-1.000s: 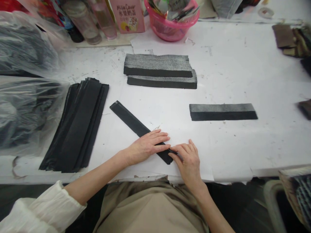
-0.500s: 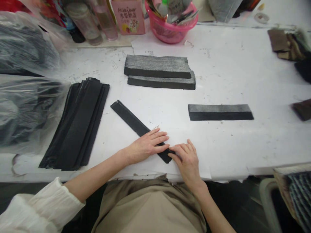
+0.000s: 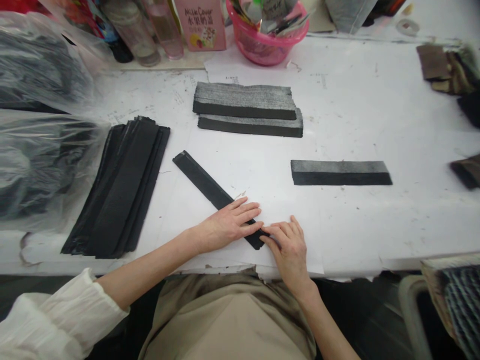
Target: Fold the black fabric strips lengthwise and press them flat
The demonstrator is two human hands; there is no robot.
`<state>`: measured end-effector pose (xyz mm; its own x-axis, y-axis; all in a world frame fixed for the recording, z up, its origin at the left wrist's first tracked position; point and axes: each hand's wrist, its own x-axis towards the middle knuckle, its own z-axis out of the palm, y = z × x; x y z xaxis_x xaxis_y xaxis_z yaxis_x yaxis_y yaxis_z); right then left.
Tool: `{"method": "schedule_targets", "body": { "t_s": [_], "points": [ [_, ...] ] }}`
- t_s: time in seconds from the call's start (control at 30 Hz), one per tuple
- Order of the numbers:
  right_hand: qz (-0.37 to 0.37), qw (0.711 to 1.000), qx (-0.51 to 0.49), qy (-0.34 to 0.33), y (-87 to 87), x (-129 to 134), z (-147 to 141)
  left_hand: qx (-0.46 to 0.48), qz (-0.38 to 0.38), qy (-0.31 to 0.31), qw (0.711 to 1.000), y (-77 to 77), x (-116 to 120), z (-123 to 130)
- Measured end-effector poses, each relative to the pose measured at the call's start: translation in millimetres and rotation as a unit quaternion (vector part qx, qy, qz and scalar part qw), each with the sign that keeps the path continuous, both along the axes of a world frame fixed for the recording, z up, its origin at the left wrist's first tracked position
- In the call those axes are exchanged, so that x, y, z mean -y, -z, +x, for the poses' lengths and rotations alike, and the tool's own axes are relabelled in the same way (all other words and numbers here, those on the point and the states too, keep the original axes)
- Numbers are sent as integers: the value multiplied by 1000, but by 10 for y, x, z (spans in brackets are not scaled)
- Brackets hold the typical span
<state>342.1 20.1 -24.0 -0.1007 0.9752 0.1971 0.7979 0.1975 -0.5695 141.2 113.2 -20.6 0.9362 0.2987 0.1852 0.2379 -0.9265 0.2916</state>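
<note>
A black strip point(image 3: 204, 181) lies slantwise on the white table, its near end close to the front edge. Flat across its lower half rests my left hand point(image 3: 228, 225), fingers stretched out. My right hand point(image 3: 287, 242) pinches the strip's right edge near that end between thumb and forefinger. To the left is a pile of wide black strips point(image 3: 120, 190). Farther back lie stacked grey-and-black strips point(image 3: 243, 100), overlapping in two bundles. A single grey-and-black strip point(image 3: 341, 173) lies to the right of my hands.
Clear plastic bags point(image 3: 41, 170) with dark contents cover the left side. Along the back stand a pink basket point(image 3: 268, 47), a pink box point(image 3: 202, 25) and cups point(image 3: 138, 40). Brown and dark pieces point(image 3: 433, 62) lie at far right. A bin point(image 3: 410, 305) stands below the table's right front.
The view has shifted slightly. Both hands keep nearly the same place on the black strip, and my right hand still pinches its edge.
</note>
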Motion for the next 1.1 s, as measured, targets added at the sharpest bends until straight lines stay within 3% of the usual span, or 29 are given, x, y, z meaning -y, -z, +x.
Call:
{"method": "schedule_targets", "body": {
  "t_s": [0.27, 1.1],
  "points": [
    [-12, 1000, -6, -7, -33, -6, 27, 79, -28, -6, 996, 73, 85, 64],
    [-4, 1000, 6, -20, 12, 63, 120, 43, -46, -2, 998, 61, 91, 21]
  ]
}}
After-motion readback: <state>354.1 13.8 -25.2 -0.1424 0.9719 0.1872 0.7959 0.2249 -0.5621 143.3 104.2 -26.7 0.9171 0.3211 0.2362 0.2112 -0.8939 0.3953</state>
